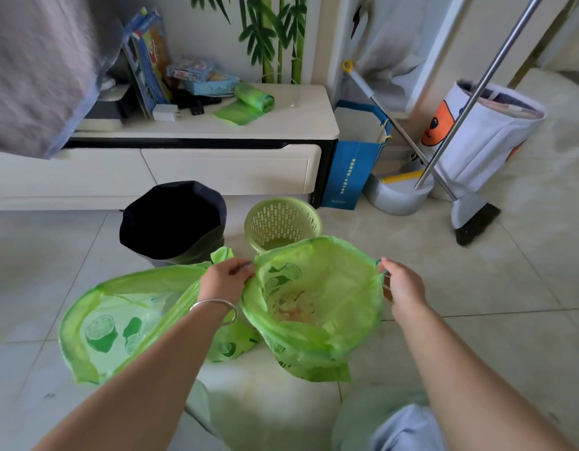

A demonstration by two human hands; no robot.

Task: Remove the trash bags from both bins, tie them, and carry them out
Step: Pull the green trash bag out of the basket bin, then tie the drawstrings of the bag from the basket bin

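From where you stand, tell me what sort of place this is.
Probably a home living room: a low cream cabinet with drawers against a bamboo-painted wall, tiled floor, and a broom standing nearby.

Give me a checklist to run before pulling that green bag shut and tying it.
1. Left hand grips the held bag at its rim: ok.
2. Right hand pinches the opposite rim: ok.
3. Held bag is out of the green basket: ok.
4. Rubbish sits low inside, clear of the rim: ok.
5. Second bag on the floor is tied: not ok, its mouth gapes open.
6. Drawstring runs free all the way round the rim: cannot tell.
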